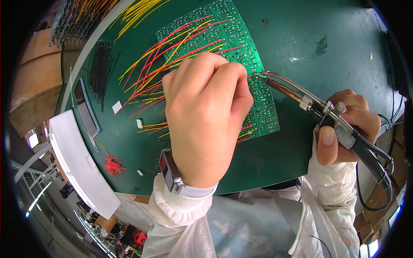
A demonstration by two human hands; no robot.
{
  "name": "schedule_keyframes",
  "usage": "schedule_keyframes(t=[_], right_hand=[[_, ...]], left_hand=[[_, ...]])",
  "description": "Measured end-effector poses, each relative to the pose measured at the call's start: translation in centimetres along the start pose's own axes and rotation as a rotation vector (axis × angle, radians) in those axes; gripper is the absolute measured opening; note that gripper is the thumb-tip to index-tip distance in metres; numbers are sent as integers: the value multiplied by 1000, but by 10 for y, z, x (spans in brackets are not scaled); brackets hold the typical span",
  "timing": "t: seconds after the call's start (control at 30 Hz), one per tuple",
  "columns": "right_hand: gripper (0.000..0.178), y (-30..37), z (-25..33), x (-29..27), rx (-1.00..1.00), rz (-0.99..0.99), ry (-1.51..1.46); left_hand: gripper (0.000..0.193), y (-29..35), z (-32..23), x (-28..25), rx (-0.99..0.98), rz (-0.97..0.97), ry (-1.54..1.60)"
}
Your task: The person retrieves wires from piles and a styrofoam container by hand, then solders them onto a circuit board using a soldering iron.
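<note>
A green circuit board panel (234, 30), marked off into several small boards with rows of solder joints, lies on the table. Red and yellow wires (172, 45) stand out from it toward the left. Over the panel, my left hand (204, 94) is closed in a pinch, and a short red wire end (250, 76) shows at its fingertips. My right hand (344, 124) grips a soldering iron (320, 112) with a thin metal tube along its shaft. The iron's tip meets the panel right beside that wire end. My left palm and the wire's far part are hidden.
On the green table (309, 26) lie black wires (101, 69), yellow wires (133, 17), a pile of short red wires (114, 164) and a phone (87, 107). A long white foam piece (77, 159) lies at the left edge. The iron's black cable (359, 189) hangs at the right.
</note>
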State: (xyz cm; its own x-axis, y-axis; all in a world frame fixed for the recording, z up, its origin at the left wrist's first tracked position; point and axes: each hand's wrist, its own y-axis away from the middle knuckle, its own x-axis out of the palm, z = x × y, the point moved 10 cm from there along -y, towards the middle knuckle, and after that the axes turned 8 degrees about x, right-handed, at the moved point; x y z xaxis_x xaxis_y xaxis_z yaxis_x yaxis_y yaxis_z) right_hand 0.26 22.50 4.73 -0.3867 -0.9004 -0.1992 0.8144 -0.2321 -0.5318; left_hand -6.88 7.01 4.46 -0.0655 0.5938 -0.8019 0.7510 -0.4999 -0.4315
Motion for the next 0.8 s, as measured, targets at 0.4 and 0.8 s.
schedule_keyframes(t=[0.4,0.8], right_hand=[[36,2,-3,-8,-18,17,8],[36,8,-10,-17,4,-96,-41]], left_hand=[[19,-1,-2,0,2,-31,-16],[9,91,71,-111,-499,119,-284]])
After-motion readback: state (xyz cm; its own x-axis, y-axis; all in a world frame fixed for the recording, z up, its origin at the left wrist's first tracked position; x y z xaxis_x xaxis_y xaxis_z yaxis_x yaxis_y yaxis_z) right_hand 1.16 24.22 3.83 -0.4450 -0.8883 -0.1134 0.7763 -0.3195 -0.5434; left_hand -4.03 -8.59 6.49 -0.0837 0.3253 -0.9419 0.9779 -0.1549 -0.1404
